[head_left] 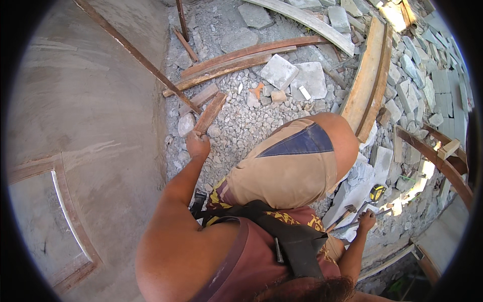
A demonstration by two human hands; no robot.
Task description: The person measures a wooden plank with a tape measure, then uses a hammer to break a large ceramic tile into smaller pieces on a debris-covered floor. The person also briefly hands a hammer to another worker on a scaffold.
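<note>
My left hand (pixel 197 144) is closed around the lower end of a short wooden block (pixel 211 112), which tilts up and away over the gravel beside the wall. Just past it lies another short wood offcut (pixel 200 98), and a pale stone (pixel 186 124) sits to its left. Off to the right, past my bent knee, my right hand (pixel 368 220) grips a thin dark bar (pixel 383 213); its kind is unclear. Close to that hand a hammer (pixel 346 214) rests on a pale slab, with a yellow and black tape measure (pixel 377 193) a little farther off.
A slanting wooden prop (pixel 132 51) leans along the plastered wall (pixel 100 100) at left. Long planks (pixel 251 54) lie beyond the gravel, and a wide board (pixel 370 75) stretches down the right. Broken concrete slabs (pixel 309 79) and rubble surround me. Curved timber (pixel 437 161) crosses the far right.
</note>
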